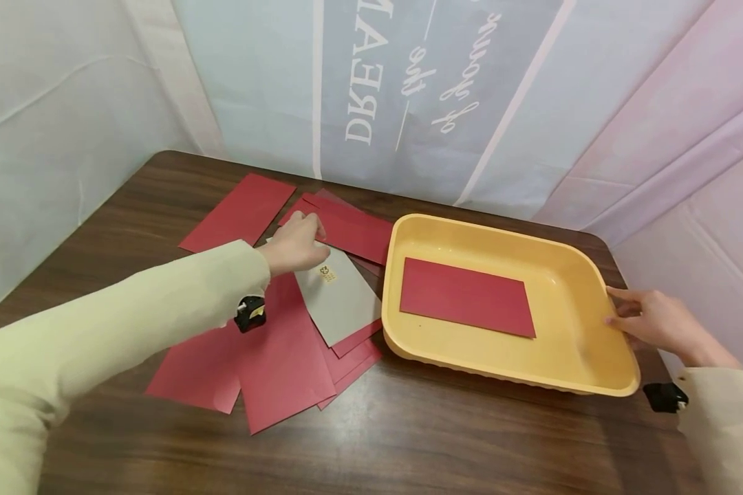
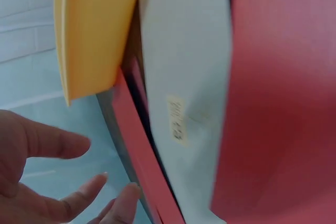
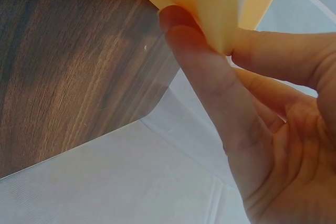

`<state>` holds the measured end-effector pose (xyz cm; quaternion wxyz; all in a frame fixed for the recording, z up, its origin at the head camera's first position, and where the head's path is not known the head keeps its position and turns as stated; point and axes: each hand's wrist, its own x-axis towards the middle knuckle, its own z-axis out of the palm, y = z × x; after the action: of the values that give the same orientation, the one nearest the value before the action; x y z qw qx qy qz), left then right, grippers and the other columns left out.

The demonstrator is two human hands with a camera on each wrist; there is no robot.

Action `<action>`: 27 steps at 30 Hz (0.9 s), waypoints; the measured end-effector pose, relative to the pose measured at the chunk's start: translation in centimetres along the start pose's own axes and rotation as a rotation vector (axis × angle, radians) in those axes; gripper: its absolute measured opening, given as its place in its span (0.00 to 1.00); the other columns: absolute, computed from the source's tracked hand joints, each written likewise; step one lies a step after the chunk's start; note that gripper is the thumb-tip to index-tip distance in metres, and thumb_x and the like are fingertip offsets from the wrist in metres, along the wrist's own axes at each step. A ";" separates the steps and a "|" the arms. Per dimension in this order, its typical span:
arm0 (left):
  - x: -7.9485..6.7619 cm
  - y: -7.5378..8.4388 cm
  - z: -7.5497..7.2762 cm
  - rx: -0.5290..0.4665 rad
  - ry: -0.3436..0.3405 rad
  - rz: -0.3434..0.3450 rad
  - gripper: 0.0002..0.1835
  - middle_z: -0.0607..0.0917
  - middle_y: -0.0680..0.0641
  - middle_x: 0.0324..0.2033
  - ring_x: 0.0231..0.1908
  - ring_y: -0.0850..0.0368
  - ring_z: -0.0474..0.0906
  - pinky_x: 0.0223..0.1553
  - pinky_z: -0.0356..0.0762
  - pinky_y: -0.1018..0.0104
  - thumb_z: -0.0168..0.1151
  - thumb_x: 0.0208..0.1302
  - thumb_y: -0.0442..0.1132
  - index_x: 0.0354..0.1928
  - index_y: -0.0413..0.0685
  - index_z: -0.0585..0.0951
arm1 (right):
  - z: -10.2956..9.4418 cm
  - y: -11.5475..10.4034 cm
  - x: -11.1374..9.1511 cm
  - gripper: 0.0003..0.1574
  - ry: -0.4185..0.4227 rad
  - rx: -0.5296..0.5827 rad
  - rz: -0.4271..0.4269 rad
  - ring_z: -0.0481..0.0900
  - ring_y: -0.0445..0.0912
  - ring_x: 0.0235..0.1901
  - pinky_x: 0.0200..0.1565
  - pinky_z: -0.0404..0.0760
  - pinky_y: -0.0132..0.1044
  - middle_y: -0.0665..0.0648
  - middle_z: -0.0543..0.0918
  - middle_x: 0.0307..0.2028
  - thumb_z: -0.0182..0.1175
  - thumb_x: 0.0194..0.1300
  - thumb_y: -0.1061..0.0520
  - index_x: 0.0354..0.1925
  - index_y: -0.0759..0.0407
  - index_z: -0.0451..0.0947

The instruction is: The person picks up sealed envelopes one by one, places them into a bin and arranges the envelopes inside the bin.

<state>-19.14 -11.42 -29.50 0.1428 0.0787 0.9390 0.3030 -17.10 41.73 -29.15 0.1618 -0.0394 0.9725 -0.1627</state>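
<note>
My left hand [image 1: 296,244] hovers over a spread of red envelopes [image 1: 278,357], its thumb and fingers apart around nothing in the left wrist view. Close below it lies a pale grey envelope or card [image 1: 340,302] with small gold print, overlapping the red ones. To the right stands a yellow plastic tray [image 1: 464,347] with a single red envelope [image 1: 467,298] flat on its floor. At the tray's right end my right hand [image 1: 659,322] pinches the rim between thumb and fingers. The right wrist view shows this grip on the yellow rim [image 3: 223,30] from below.
Another red envelope [image 1: 238,212] lies at the back left of the dark wood table [image 1: 408,433]. Several more overlap behind the left hand [image 1: 353,227], against the tray's left side. Printed fabric [image 1: 272,89] hangs along the table's back edge.
</note>
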 end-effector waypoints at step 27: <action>-3.9 -7.5 -0.4 0.326 -0.268 0.257 0.65 0.48 0.30 0.72 0.70 0.29 0.46 0.64 0.52 0.32 0.81 0.33 0.53 0.72 0.39 0.55 | 0.1 -0.3 -0.3 0.43 0.014 -0.004 -0.013 0.83 0.41 0.22 0.26 0.83 0.37 0.75 0.82 0.40 0.62 0.62 0.58 0.64 0.82 0.54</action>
<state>-16.03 -18.61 -32.73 0.2118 0.2589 0.9304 0.1501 -16.80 41.50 -29.06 0.1538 -0.0450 0.9737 -0.1622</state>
